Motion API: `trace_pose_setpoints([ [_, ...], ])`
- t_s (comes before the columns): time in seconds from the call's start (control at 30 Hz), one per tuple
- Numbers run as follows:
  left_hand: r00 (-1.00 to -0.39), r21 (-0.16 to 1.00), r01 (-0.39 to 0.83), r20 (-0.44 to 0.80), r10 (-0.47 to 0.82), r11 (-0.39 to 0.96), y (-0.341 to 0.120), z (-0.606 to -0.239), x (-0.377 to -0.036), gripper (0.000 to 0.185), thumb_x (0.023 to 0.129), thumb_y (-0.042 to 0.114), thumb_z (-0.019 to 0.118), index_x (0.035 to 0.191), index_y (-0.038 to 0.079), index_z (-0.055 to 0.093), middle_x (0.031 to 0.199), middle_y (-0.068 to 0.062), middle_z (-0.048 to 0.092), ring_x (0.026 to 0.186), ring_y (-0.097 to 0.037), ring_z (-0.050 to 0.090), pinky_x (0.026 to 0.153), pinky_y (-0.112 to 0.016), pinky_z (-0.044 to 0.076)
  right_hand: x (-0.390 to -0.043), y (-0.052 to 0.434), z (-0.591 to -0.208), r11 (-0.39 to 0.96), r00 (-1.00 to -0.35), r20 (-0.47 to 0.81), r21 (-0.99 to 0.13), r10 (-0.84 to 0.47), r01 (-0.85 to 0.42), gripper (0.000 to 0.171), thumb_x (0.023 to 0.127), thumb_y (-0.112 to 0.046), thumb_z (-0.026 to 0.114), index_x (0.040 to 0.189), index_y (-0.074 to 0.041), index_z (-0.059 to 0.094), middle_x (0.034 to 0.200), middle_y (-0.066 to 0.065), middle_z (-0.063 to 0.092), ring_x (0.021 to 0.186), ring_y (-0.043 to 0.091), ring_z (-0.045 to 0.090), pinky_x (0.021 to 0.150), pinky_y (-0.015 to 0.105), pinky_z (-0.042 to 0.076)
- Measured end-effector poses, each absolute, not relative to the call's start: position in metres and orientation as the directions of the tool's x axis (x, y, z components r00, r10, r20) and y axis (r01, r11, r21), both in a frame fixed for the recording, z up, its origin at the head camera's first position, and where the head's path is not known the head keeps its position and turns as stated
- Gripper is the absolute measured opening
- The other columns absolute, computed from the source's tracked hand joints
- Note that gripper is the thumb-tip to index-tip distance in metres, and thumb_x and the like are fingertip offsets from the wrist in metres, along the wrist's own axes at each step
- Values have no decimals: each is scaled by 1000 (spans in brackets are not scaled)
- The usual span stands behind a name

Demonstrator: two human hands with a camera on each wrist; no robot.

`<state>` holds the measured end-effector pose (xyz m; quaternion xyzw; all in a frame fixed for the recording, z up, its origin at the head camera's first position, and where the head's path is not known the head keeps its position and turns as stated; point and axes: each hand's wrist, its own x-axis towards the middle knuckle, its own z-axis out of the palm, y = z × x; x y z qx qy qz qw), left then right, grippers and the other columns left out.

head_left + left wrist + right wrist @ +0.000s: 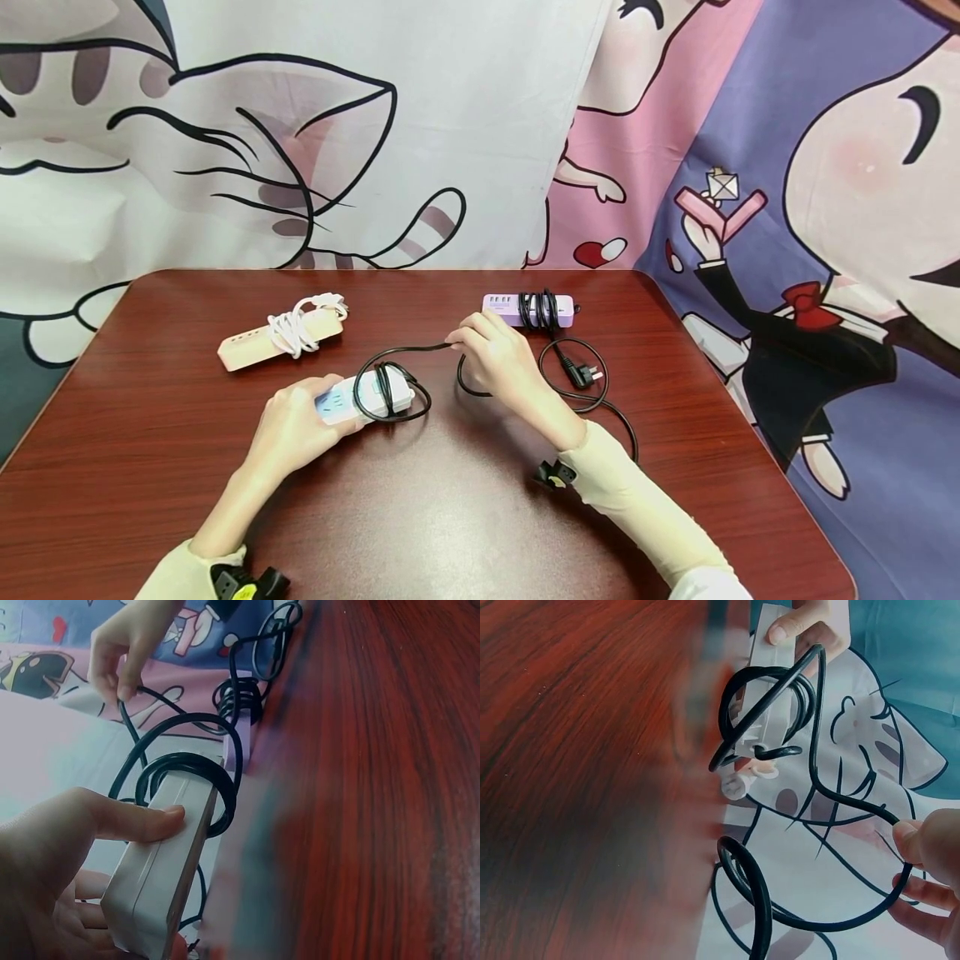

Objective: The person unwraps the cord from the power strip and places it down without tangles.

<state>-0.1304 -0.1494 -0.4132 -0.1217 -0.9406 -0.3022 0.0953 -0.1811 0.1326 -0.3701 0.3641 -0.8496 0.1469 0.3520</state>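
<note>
At frame centre on bench [465,517]: left hand [288,425] grips white power strip [360,400], long axis left-right; right hand [498,362] fingers pinch its black cord [408,350]; no legible writing.

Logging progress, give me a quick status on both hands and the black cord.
Left hand grips white power strip. Right hand pinches black cord, partly looped round strip. Purple strip close behind.

A white power strip [360,398] lies flat within the left grip, black cord [390,392] looped twice around its far end; the cord's free length runs to the right grip.
</note>
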Motion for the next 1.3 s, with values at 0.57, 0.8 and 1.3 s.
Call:
trace_pose_setpoints([
  [0.57,-960,548,257,238,147,796,-153,-411,-129,53,66,29,84,111,8,68,101,-12,70,79,-24,60,66,-35,39,-167,150,-367,657,-478,664,27,-575,-753,17,83,-1,66,94,-13,71,94,-2,64,89,13,57,75,25,49],
  [0.8,-965,544,239,227,133,804,-154,-409,-127,54,66,31,84,112,7,67,101,-15,70,79,-27,61,64,-36,39,-161,157,-370,646,-478,650,26,-591,-763,14,83,-4,69,95,-13,70,95,-3,64,90,12,57,75,25,49],
  [1.3,-969,547,217,218,113,808,-156,-409,-124,56,67,32,84,114,7,66,103,-17,69,80,-28,60,65,-37,39,-162,176,-374,655,-513,617,6,-597,-756,16,84,-1,66,94,-13,70,95,-4,65,90,12,57,74,27,49],
])
